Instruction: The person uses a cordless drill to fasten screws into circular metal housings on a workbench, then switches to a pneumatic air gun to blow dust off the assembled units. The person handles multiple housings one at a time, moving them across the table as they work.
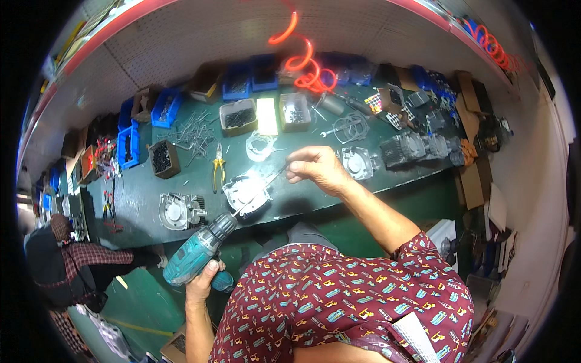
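Left hand (207,279): wrapped round teal drill (189,257)
Right hand (321,171): pinches slim rod (275,176) end
Housing (245,192): looks mid-work; done/remaining fastenings unclear

I see an orange coiled hose (311,65) hanging at top centre, above a pale yellow sheet (267,117) on the desk (133,215). Blue bins (161,123) line the upper left; I make out yellow-handled pliers (218,161) left of centre and a co-worker (78,266) at lower left.
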Demonstrator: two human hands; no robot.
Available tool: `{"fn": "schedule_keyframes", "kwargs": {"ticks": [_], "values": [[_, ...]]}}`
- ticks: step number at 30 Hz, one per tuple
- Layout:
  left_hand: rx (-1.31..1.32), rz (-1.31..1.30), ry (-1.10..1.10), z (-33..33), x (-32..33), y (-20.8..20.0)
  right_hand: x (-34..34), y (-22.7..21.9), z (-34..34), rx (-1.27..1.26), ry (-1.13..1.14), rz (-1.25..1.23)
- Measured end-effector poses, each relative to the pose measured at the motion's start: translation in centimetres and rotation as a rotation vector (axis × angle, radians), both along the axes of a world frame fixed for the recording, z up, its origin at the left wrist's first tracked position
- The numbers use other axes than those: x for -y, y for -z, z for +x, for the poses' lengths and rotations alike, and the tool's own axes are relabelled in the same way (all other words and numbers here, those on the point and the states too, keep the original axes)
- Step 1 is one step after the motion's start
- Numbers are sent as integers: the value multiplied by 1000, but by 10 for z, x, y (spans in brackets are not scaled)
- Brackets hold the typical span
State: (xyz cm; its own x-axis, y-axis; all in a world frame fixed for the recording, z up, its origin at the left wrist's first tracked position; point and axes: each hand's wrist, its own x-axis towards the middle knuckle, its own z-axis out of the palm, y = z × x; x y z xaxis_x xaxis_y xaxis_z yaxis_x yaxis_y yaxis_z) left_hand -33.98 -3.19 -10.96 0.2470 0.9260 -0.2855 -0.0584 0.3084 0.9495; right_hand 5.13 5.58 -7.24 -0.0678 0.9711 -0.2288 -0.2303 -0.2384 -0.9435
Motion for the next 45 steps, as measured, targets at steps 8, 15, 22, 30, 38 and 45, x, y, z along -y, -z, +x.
{"fn": "schedule_keyframes", "kwargs": {"ticks": [8, 15, 22, 30, 38, 45], "values": [[-33, -26, 125, -13, -32, -21, 23, -14, 12, 75, -43, 41], [-40, -41, 194, -16, -46, -27, 40, -22, 18, 117, -37, 15], [-25, -45, 217, -16, -43, -26, 46, -21, 18, 147, -28, -18], [19, -75, 213, -14, -36, -27, 45, -16, 18, 118, -81, -98], [17, -94, 200, -12, -33, -15, 46, -13, 22, 88, -107, -149], [16, -67, 218, -2, -35, -18, 50, -11, 27, 55, -91, -144]]}}
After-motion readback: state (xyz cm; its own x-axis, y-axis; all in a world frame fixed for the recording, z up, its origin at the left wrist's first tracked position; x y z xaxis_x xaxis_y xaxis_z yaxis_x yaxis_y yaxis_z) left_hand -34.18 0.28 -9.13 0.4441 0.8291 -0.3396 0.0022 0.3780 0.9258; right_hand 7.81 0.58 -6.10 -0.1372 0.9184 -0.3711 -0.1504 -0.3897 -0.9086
